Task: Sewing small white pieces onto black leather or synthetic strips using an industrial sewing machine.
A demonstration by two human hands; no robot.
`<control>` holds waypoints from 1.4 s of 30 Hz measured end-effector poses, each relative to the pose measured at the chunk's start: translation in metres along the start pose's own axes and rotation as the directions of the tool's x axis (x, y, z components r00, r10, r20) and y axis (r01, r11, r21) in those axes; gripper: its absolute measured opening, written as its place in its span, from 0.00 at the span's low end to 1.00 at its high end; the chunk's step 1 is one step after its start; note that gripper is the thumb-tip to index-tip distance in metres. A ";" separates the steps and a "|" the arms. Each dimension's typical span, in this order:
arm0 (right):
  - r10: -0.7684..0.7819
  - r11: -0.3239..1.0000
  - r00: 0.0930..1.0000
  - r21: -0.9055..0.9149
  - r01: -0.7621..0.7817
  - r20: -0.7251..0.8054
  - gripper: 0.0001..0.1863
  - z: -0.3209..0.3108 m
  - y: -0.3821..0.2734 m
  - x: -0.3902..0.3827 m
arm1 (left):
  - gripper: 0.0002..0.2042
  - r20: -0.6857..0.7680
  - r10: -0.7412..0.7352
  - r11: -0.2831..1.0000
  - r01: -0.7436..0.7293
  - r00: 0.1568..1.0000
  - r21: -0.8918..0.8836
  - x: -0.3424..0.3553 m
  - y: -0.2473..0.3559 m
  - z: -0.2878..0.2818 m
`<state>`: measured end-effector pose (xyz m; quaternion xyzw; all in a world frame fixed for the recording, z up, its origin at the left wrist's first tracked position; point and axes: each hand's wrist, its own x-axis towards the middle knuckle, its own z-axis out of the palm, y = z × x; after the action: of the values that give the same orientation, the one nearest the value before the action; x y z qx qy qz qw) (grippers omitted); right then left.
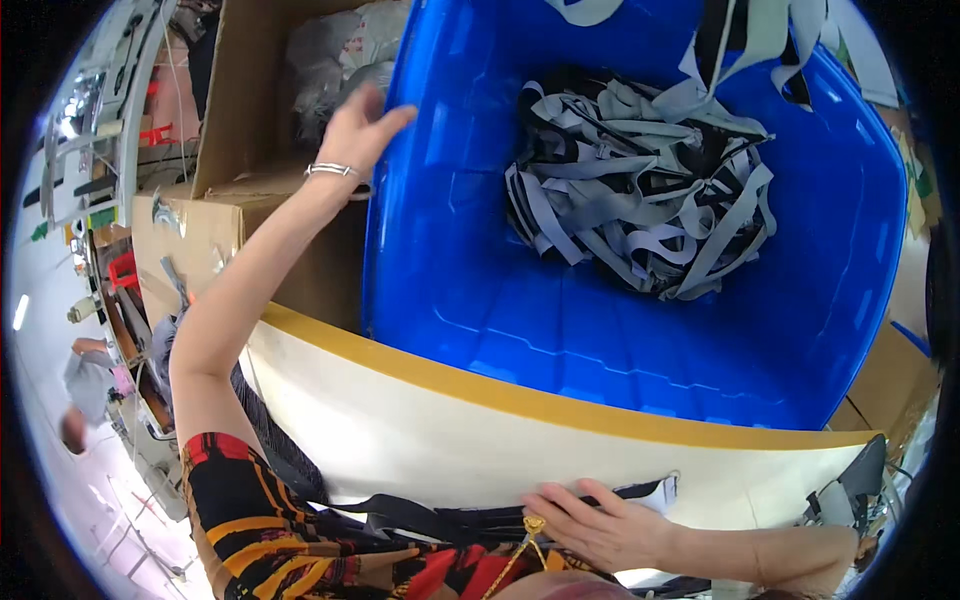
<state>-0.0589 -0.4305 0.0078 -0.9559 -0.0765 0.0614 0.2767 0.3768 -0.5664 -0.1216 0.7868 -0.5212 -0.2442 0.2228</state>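
Note:
My left hand [358, 135], with a bracelet at the wrist, is stretched out over a cardboard box [225, 110] beside the rim of a big blue plastic bin [440, 230]. Its thumb stands apart from the fingers and nothing shows in it. On the white table [400, 425] with a yellow edge, my right hand [605, 525] lies flat over black strips [470, 518] with a pale end, close to my body. Grey and black fabric straps [645, 190] are heaped in the bin.
Clear plastic bags [340, 60] fill part of the cardboard box. More grey straps [750, 45] hang over the bin's far side. A dark object [855, 480] stands at the table's right end. Another person [85, 385] is far off at the left.

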 end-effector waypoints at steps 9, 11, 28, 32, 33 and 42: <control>0.412 0.907 0.868 0.215 -0.362 -0.278 0.09 -0.008 0.185 0.092 | 0.29 0.367 -0.313 0.865 0.423 0.876 -0.272 -0.012 -0.013 -0.006; 0.531 0.835 0.845 0.207 -0.510 -0.057 0.10 0.027 0.263 0.110 | 0.29 0.349 -0.365 0.861 0.456 0.863 -0.226 -0.013 -0.015 -0.007; 0.507 0.850 0.726 -0.410 -0.331 0.465 0.24 0.190 0.457 0.311 | 0.17 0.165 -0.036 0.943 0.088 0.986 -0.320 -0.030 -0.005 -0.009; 0.423 0.903 0.720 -0.189 -0.386 0.551 0.21 0.193 0.508 0.354 | 0.18 0.303 0.077 0.983 -0.021 0.950 -0.185 -0.029 0.017 -0.024; 0.412 0.900 0.706 -0.137 -0.414 0.575 0.20 0.189 0.527 0.353 | 0.18 0.323 0.100 0.983 -0.042 0.941 -0.181 -0.026 0.023 -0.022; 0.182 0.764 0.729 0.372 -0.528 0.660 0.15 0.268 0.519 0.256 | 0.18 0.281 0.090 0.985 -0.044 0.955 -0.166 -0.030 0.013 -0.023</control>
<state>0.2076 -0.6785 -0.5157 -0.7666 0.0551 0.4269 0.4766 0.3718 -0.5404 -0.0908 0.7045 -0.5535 -0.3888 0.2146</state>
